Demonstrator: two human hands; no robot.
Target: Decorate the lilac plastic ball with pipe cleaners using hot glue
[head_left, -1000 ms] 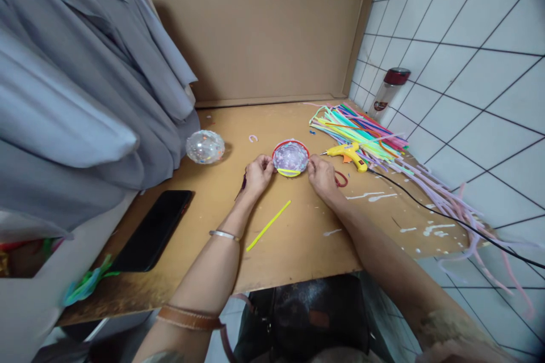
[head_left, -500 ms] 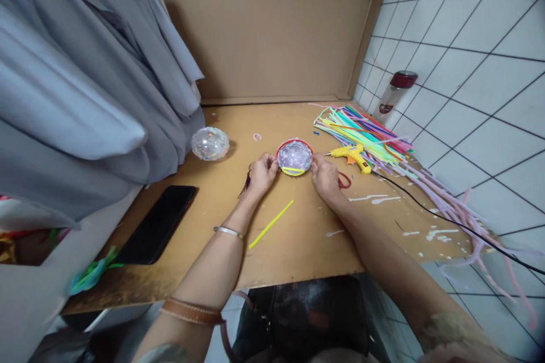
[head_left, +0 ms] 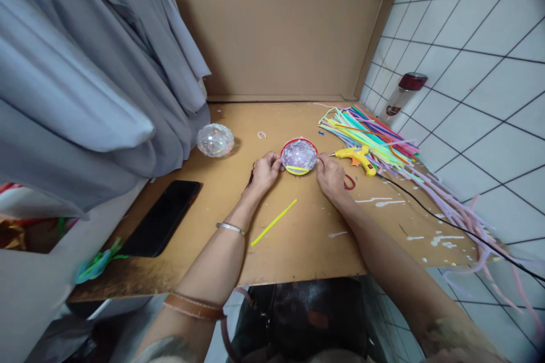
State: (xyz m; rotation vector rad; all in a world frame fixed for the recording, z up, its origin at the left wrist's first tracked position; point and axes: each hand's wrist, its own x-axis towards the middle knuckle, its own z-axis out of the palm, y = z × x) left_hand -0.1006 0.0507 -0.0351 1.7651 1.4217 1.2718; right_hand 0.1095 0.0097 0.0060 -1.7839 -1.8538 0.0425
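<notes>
A clear round plastic bowl-like dome (head_left: 299,154) with a speckled inside sits between my hands, its far rim lined in red and its near side banded in yellow. My left hand (head_left: 267,171) pinches its left edge. At the right edge, my right hand (head_left: 330,176) has its fingers closed on it too. A yellow pipe cleaner (head_left: 273,223) lies in front of the dome. Just beyond my right hand is a yellow glue gun (head_left: 356,157), its nozzle pointing toward the dome. Red scissor-like handles (head_left: 349,182) show partly behind that hand.
Another clear ball (head_left: 215,140) stands at the back left, near a grey cloth (head_left: 128,68). A black phone (head_left: 160,219) lies at the left. Many coloured pipe cleaners (head_left: 370,133) and a red-lidded bottle (head_left: 402,98) are at the right, where the glue gun's black cord (head_left: 426,197) trails off.
The whole view has shifted slightly, so everything appears a little further right. Both hands keep the same hold on the dome.
</notes>
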